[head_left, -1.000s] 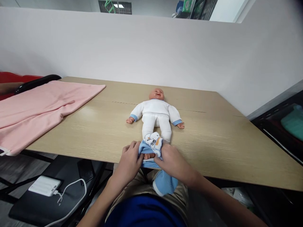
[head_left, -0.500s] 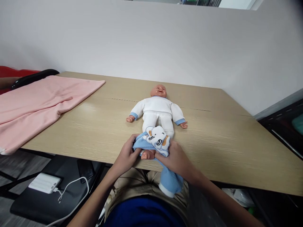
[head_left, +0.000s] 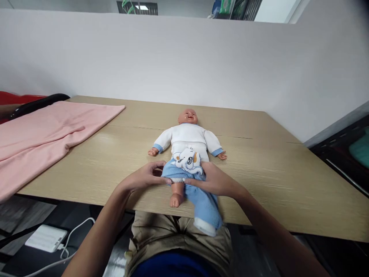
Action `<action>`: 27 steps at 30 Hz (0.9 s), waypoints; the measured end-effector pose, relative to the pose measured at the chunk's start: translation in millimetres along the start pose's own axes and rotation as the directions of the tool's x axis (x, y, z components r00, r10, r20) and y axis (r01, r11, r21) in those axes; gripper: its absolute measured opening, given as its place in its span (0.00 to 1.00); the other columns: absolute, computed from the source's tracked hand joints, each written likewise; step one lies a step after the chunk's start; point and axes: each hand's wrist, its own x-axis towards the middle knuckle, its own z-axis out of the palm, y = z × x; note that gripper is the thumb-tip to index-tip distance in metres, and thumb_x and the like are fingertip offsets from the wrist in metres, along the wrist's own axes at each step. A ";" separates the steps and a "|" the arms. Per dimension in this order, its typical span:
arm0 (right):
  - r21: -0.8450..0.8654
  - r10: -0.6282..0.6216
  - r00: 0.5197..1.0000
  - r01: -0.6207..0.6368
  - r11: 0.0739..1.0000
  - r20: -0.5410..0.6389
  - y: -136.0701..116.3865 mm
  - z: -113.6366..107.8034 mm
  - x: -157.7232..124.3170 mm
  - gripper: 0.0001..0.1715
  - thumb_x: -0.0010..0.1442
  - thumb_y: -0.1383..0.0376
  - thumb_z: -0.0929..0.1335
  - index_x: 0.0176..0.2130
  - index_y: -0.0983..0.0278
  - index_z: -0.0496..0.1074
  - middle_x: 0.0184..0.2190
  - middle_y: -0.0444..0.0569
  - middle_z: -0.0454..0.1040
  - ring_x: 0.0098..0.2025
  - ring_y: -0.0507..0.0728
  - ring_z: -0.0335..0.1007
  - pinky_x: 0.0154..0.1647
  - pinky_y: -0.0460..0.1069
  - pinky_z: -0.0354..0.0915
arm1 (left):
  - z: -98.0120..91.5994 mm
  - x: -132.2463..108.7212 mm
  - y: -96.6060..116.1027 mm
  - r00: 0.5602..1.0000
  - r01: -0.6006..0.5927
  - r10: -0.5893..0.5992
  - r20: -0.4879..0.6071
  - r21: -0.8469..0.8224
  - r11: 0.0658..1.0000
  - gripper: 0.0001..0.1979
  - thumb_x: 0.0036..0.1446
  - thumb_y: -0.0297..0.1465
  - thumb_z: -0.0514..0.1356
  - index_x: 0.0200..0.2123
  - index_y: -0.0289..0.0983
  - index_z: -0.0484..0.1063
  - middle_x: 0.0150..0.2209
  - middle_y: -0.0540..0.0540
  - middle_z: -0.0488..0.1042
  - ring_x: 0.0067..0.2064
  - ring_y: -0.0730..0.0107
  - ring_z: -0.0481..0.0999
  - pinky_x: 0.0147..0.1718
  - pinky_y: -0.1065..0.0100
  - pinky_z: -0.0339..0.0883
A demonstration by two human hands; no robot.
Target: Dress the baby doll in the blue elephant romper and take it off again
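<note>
I hold left hand (head_left: 148, 176) and right hand (head_left: 217, 180) opposed, thumbs inward, fingers gripping pants (head_left: 173, 170) around doll's leg (head_left: 178, 188). Doll (head_left: 188, 132) supine on table (head_left: 273, 173); other pants leg (head_left: 206, 209) overhangs edge. Cloth (head_left: 52, 134) at left.

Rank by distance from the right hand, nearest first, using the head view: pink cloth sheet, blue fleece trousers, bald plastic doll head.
1. Blue fleece trousers: touching the right hand.
2. Bald plastic doll head: beyond it, slightly left.
3. Pink cloth sheet: far left.

Blue pants (head_left: 205, 204) (white cuffs (head_left: 204, 226), white-and-orange animal motif (head_left: 188, 160)), pink cloth (head_left: 54, 134)
</note>
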 end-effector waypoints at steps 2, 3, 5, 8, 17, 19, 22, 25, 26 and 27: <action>-0.042 0.001 0.999 -0.003 0.999 -0.038 -3.5 -4.3 -12.7 0.25 0.68 0.46 0.74 0.53 0.61 0.79 0.45 0.50 0.84 0.45 0.63 0.78 0.50 0.55 0.71 | -2.8 -6.4 5.5 0.997 -0.008 0.012 -0.071 0.068 0.998 0.19 0.60 0.45 0.72 0.47 0.38 0.79 0.47 0.45 0.81 0.52 0.54 0.79 0.56 0.56 0.73; -0.034 0.006 0.998 -0.008 0.999 -0.060 -3.0 -6.7 -19.9 0.23 0.69 0.47 0.73 0.52 0.61 0.79 0.43 0.49 0.82 0.44 0.62 0.77 0.48 0.54 0.70 | -3.6 -8.9 8.0 0.992 -0.021 0.034 -0.119 0.108 0.994 0.19 0.62 0.47 0.70 0.45 0.38 0.79 0.45 0.45 0.80 0.50 0.56 0.79 0.54 0.58 0.73; 0.061 0.026 0.996 -0.020 0.998 -0.086 2.0 -11.0 -33.5 0.20 0.72 0.48 0.71 0.48 0.61 0.77 0.41 0.47 0.79 0.44 0.60 0.74 0.49 0.52 0.69 | -4.9 -10.5 13.0 0.977 -0.054 0.089 -0.193 0.181 0.982 0.20 0.66 0.50 0.67 0.44 0.38 0.78 0.43 0.46 0.78 0.48 0.58 0.77 0.51 0.60 0.73; 0.330 0.067 0.993 -0.030 0.944 -0.101 15.5 -12.8 -47.4 0.20 0.72 0.46 0.71 0.45 0.60 0.74 0.40 0.46 0.75 0.45 0.59 0.72 0.50 0.51 0.69 | -6.5 -4.3 22.7 0.968 -0.077 0.131 -0.215 0.245 0.967 0.22 0.69 0.53 0.63 0.43 0.38 0.78 0.43 0.46 0.78 0.49 0.57 0.77 0.51 0.61 0.72; 0.607 0.173 0.968 -0.028 0.794 -0.181 24.3 0.5 -40.4 0.25 0.69 0.40 0.72 0.48 0.56 0.70 0.35 0.42 0.70 0.36 0.55 0.67 0.38 0.48 0.67 | 11.6 41.7 82.4 0.976 -0.203 0.211 0.053 0.573 0.794 0.32 0.58 0.51 0.73 0.60 0.41 0.77 0.55 0.42 0.80 0.53 0.52 0.78 0.48 0.63 0.70; 0.600 0.181 0.964 -0.028 0.800 -0.195 19.3 -0.5 -37.7 0.25 0.69 0.40 0.72 0.47 0.57 0.68 0.33 0.40 0.68 0.31 0.53 0.63 0.32 0.46 0.63 | 20.0 61.7 91.4 0.969 -0.230 0.116 0.218 0.625 0.746 0.28 0.55 0.53 0.75 0.48 0.39 0.80 0.38 0.49 0.80 0.38 0.60 0.77 0.36 0.66 0.66; 0.525 0.204 0.946 -0.042 0.850 -0.254 15.4 -8.1 -42.3 0.24 0.70 0.43 0.72 0.44 0.59 0.70 0.32 0.41 0.69 0.31 0.52 0.63 0.31 0.46 0.62 | 23.6 93.6 89.4 0.893 -0.292 0.016 0.450 0.551 0.782 0.22 0.59 0.51 0.73 0.36 0.38 0.75 0.29 0.54 0.71 0.32 0.67 0.71 0.32 0.67 0.61; 0.401 0.208 0.962 -0.122 0.908 -0.178 17.6 -21.6 -57.2 0.23 0.71 0.44 0.72 0.42 0.62 0.76 0.34 0.44 0.72 0.35 0.54 0.67 0.35 0.47 0.65 | 17.4 116.6 73.3 0.826 -0.321 0.097 0.555 0.321 0.891 0.21 0.62 0.48 0.72 0.47 0.39 0.77 0.43 0.49 0.79 0.45 0.62 0.77 0.46 0.66 0.69; 0.365 0.198 0.974 -0.145 0.920 -0.113 19.5 -26.1 -63.1 0.24 0.71 0.44 0.72 0.41 0.62 0.77 0.34 0.45 0.73 0.36 0.55 0.68 0.36 0.48 0.66 | 15.1 121.2 67.2 0.816 -0.304 0.114 0.567 0.254 0.918 0.22 0.63 0.48 0.71 0.52 0.40 0.77 0.48 0.48 0.80 0.50 0.60 0.78 0.51 0.65 0.70; 0.346 0.183 0.982 -0.155 0.925 -0.052 21.8 -30.1 -68.7 0.24 0.71 0.44 0.72 0.41 0.63 0.78 0.35 0.46 0.74 0.37 0.57 0.69 0.38 0.49 0.68 | 13.3 124.6 61.7 0.811 -0.276 0.113 0.574 0.205 0.939 0.24 0.63 0.48 0.71 0.54 0.41 0.76 0.52 0.47 0.80 0.54 0.59 0.78 0.55 0.65 0.69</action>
